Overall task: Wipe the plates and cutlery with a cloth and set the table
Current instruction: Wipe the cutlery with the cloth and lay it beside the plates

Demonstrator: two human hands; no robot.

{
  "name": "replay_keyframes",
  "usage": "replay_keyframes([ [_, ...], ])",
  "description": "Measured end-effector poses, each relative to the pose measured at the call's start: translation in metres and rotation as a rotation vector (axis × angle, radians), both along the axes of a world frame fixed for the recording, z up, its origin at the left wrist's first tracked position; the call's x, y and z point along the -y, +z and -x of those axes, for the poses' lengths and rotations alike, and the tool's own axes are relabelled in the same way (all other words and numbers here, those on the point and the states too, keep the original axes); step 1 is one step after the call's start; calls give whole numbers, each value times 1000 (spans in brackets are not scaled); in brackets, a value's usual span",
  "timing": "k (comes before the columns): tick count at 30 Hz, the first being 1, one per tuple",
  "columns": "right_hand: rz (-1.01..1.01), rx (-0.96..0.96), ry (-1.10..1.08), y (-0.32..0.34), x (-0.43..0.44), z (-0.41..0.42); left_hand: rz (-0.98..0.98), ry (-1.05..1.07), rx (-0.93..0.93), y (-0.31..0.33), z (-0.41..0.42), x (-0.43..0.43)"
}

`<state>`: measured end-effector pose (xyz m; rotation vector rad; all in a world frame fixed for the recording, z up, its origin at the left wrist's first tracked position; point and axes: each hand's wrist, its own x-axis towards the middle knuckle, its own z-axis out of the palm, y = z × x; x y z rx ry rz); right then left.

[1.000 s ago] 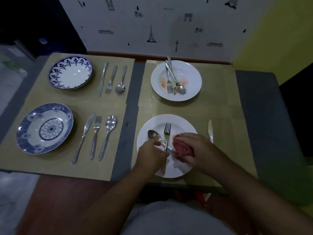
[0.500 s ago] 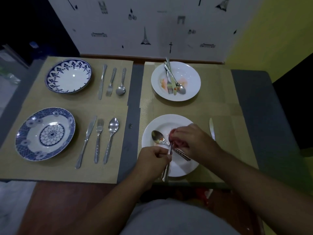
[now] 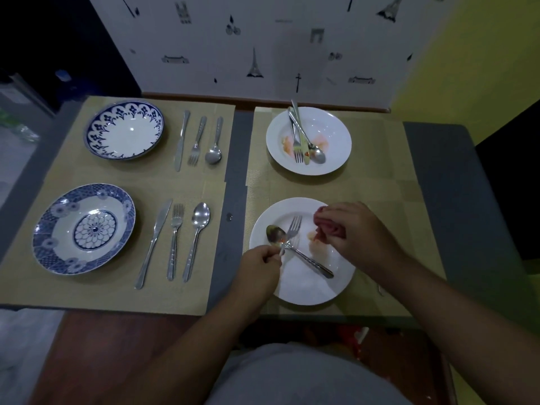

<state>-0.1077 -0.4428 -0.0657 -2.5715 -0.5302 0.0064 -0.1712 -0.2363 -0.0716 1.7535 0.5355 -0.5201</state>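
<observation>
The near white plate [image 3: 306, 290] sits in the lower centre-right of the frame on a tan placemat [image 3: 380, 185], with an orange-red smear [image 3: 314, 241] on its right half. A spoon [image 3: 274, 233] lies across it, bowl at the plate's left edge and handle running down to the right. A fork [image 3: 293, 226] crosses over the spoon's neck, tines pointing up the frame. The left hand [image 3: 260, 267] pinches the fork's handle between thumb and curled fingertips at the plate's left rim. The right hand [image 3: 353, 232] is over the plate's upper right edge, fingers bunched tight round a red cloth [image 3: 327, 226] – the cloth is just above the smear; whether it touches the plate cannot be told.

Further up the same side stands the far white plate [image 3: 336, 162], stained orange, with a dirty knife, fork and spoon [image 3: 304, 141] piled in it.

On the left placemat [image 3: 73, 176] are two blue-patterned plates – the upper one [image 3: 96, 135] and the lower one [image 3: 46, 238] – each with a knife, fork and spoon laid side by side to its right: the upper set [image 3: 196, 141] and the lower set [image 3: 174, 241].
</observation>
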Motion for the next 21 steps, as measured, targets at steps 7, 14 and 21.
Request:
replay_keyframes([
  [7,-45,14,84,-4,-13,20,12,63,30,-1,-5,6],
  [14,1,113,341,-8,-19,28,66,19,0,4,-6,10],
  [21,-8,80,253,-15,-25,3,-48,-6,96,1,-10,12],
])
